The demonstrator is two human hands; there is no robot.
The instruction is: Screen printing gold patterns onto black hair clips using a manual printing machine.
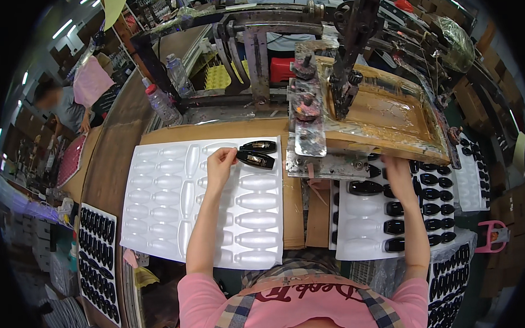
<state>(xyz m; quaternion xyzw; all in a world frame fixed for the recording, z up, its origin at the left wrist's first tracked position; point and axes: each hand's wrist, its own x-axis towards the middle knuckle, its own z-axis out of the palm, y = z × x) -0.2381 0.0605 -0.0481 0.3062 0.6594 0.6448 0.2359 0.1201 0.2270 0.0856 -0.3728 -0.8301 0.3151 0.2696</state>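
Note:
My left hand (219,167) is closed, its fingertips pinching the narrow end of a black bottle (258,159) with light print on it. This bottle lies slightly tilted at the top right of a white moulded tray (184,202), just below another printed black bottle (258,147). My right hand (397,176) reaches over a second white tray (358,245) holding rows of black bottles. The wooden-framed printing screen (383,146) covers its fingertips. Nearest to it on the left is a plain black bottle (365,187), lying on its side.
A printing press with a metal bed (329,166) stands between the trays, its heavy arm (351,62) overhead. More trays of black pieces lie at far left (98,262) and right (471,174). A red-capped plastic bottle (162,104) stands behind. Another person (69,107) works at far left.

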